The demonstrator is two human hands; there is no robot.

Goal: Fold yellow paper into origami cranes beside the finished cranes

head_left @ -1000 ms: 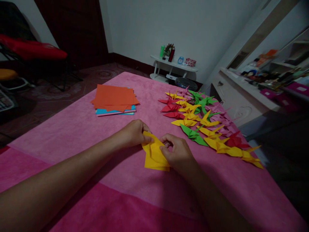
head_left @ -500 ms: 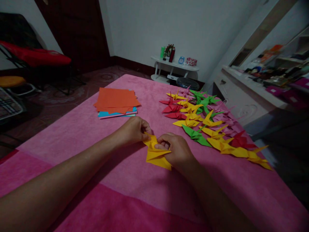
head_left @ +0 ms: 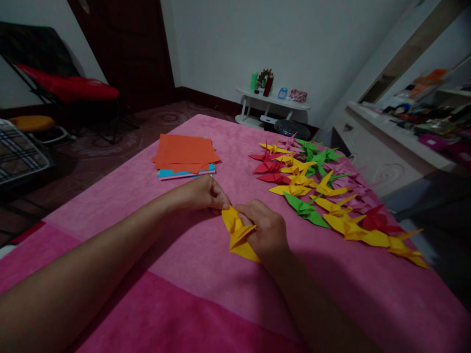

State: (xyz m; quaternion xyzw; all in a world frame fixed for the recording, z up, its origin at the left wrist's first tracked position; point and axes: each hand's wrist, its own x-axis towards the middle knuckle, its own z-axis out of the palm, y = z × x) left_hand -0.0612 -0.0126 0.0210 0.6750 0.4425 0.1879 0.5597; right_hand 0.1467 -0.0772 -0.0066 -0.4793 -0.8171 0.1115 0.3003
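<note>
A partly folded piece of yellow origami paper (head_left: 237, 234) is held between both hands over the pink cloth. My left hand (head_left: 206, 193) pinches its upper left corner between thumb and fingers. My right hand (head_left: 268, 229) grips its right side, with the thumb on top and the other fingers curled, partly hiding the paper. A pointed flap stands up near the right thumb, and a wider part hangs toward me. To the right lie rows of folded paper cranes, among them a green crane (head_left: 305, 210) and a yellow crane (head_left: 344, 226).
A stack of square paper, orange sheets (head_left: 186, 151) over blue ones, lies left of centre on the pink cloth (head_left: 110, 206). Beyond stand a white side table (head_left: 272, 99), a red-seated chair (head_left: 69, 88), a yellow stool (head_left: 31, 123) and a cluttered dresser (head_left: 390, 142).
The yellow paper has turned and bent more in my hands, its flap now more upright. My right fingers have moved closer to the left hand. The view has shifted slightly left.
</note>
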